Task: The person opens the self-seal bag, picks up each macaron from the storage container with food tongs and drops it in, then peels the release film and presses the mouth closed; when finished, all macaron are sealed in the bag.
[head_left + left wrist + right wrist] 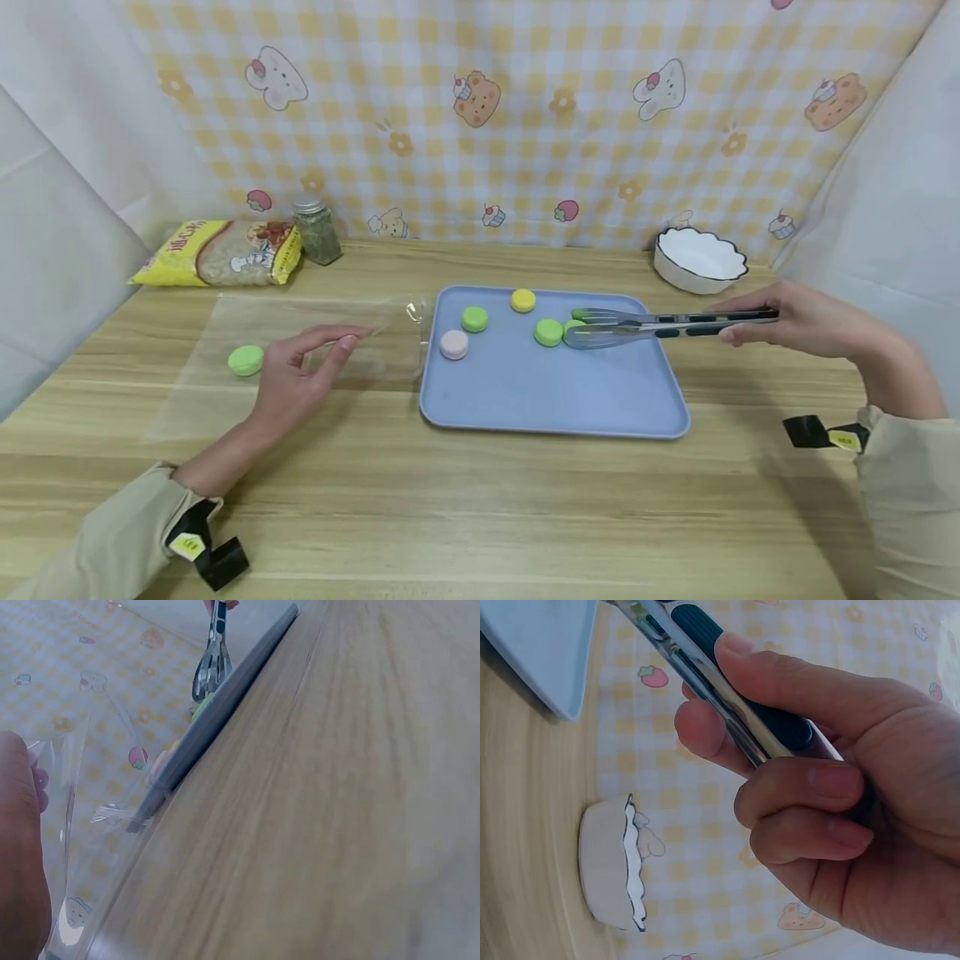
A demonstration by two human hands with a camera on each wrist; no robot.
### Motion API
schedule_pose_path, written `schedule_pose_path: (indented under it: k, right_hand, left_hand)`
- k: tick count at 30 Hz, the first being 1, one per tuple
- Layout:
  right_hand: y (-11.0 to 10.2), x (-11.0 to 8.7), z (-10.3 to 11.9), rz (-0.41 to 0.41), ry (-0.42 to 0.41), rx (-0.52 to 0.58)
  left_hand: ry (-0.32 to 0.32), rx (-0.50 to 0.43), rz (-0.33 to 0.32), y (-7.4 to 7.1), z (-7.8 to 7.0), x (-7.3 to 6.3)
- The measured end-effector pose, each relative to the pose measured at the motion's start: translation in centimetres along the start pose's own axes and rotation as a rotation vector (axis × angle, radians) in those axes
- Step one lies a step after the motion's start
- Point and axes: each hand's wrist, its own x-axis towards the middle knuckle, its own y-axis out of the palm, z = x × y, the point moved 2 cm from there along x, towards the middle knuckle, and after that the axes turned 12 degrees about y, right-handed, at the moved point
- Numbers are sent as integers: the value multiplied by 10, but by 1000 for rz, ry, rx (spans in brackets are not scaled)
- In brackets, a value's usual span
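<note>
My left hand (296, 375) pinches the open edge of a clear plastic bag (240, 321) between thumb and fingertips. A green macaron (246, 360) lies inside the bag, left of the hand. My right hand (810, 325) grips metal tongs (682, 671) by their dark-padded handles, fingers curled round them. Over the blue tray (525, 396), the tongs' slotted heads stand about a green macaron (572, 327), which they partly hide. Beside it sits another green macaron (548, 332). Toward the tray's left are a third green one (474, 318), a pale pink macaron (453, 344) and a yellow macaron (522, 301).
A yellow food packet (217, 254) lies at the back left, next to a glass jar (318, 233) of dried herbs. At the back right, beyond the tray, stands a white scalloped bowl (699, 262). A checked cloth (525, 167) hangs behind the wooden table.
</note>
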Motion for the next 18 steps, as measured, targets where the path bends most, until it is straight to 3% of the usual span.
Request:
schedule_pose_path:
  k: [9,18]
  right_hand:
    - [-3,-4,-1,-40,56,-14]
    - [-8,-9,15,-80,36,14]
  left_hand:
    - [4,-2,-6,0,0,1]
    - [4,14,-29,-1,-3,2]
